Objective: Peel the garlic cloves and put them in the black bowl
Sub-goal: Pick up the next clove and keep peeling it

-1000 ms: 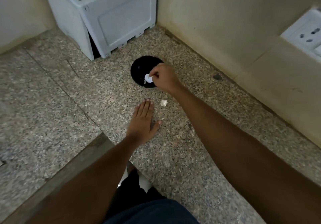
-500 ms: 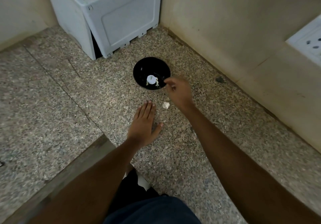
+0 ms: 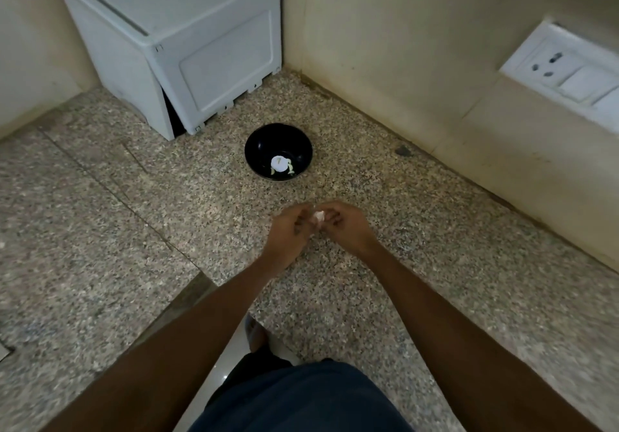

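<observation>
Speckled grey-brown granite counter point(image 3: 100, 230): fills the frame from the left edge across; work surface for the whole job

Pale grey boxy plastic appliance point(image 3: 187, 49): upper left of frame, pushed back into the wall corner, apparently to leave the counter in front free

Glossy black round bowl point(image 3: 278, 151): upper centre, just in front and to the right of the appliance, standing on the counter well apart from the hands; set within an easy reach so finished pieces can be dropped in. Holds a white round piece and a few pale peeled garlic cloves point(image 3: 280, 165) at its bottom

Left hand point(image 3: 289, 230): centre of frame, below the bowl, fingers curled inward with the tips meeting the small white unpeeled garlic clove point(image 3: 320, 216); seems to steady or pinch it, though motion blur hides the exact hold

Right hand point(image 3: 346, 227): just right of the left, fingers curled, tips pinching the same clove from the other side; the two-handed hold suits pulling the skin away, so peeling looks to be the step in hand

White wall socket and switch plate point(image 3: 566, 73): upper right, on the beige wall
</observation>
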